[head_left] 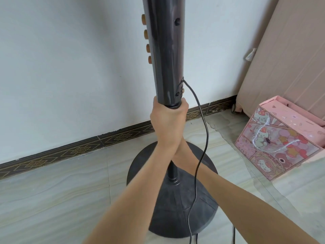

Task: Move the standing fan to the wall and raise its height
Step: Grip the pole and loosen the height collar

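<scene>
Here the standing fan [162, 50] is already sitting close to the wall [70, 67], its round base [175, 205] resting on the tiled floor [52, 199] just in front of the patterned skirting [70, 150], so the move looks done and the raising appears to be the step in hand. The left hand [167, 120] is wrapping tightly around the pole right under the lower end of the thick control column, fingers closed on it. The right hand [177, 152] is reaching in lower down and is largely hidden behind the left wrist; it seems to be gripping the thin pole [173, 171] beneath, though its closure cannot be made out. The fan's long axis is running straight up from the base, and both hands are stacked along it, left above right, so any lift would be travelling along that vertical line. The left hand, being at the column's end, is better placed to push upward while the lower hand steadies or loosens the pole. A black cord [202, 138] is hanging from the column down past the right forearm to the floor and could snag. A pink box [281, 143] is sitting well off to the right.
</scene>
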`<state>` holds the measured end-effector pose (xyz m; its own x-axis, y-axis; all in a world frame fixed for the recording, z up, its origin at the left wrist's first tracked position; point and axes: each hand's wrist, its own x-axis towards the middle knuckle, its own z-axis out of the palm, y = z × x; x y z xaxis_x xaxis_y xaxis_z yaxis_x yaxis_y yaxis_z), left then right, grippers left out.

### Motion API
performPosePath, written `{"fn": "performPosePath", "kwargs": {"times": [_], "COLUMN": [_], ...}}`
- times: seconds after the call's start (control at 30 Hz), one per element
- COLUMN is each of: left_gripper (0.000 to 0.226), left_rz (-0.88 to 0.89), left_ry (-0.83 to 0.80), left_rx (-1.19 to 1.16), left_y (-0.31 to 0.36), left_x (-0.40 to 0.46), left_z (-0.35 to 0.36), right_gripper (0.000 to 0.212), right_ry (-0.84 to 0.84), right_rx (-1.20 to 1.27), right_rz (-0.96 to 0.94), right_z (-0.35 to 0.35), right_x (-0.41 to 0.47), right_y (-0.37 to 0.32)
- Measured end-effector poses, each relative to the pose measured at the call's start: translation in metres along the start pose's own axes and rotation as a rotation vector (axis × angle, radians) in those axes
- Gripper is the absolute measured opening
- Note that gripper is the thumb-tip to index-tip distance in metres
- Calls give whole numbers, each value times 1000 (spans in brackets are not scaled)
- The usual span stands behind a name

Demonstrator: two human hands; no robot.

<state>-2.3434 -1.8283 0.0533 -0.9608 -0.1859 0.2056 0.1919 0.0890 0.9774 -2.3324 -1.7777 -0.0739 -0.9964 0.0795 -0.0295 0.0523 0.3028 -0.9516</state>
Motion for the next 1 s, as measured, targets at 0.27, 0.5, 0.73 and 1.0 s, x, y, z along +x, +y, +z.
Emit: {"fn": "performPosePath", "kwargs": {"times": [0.27,0.5,0.73,1.0], "left_gripper": [53,46,66,45], "left_rz": [-46,50,152,-68], "left_ry": [-861,-637,-172,-874], "left_rx": [57,256,374,21], "left_y": [-2,0,5,5], "left_x": [37,25,1,36], "left_z": [-67,-54,-33,-66], "right_gripper": [35,37,39,32], "right_ry": [-130,9,16,-62], "right_rx": [18,44,75,74], "right_rz": [40,78,40,89], "right_z": [-14,-5,-3,-8], "right_x": [3,0,-2,-2], "right_y": [-6,-6,-8,-11]}}
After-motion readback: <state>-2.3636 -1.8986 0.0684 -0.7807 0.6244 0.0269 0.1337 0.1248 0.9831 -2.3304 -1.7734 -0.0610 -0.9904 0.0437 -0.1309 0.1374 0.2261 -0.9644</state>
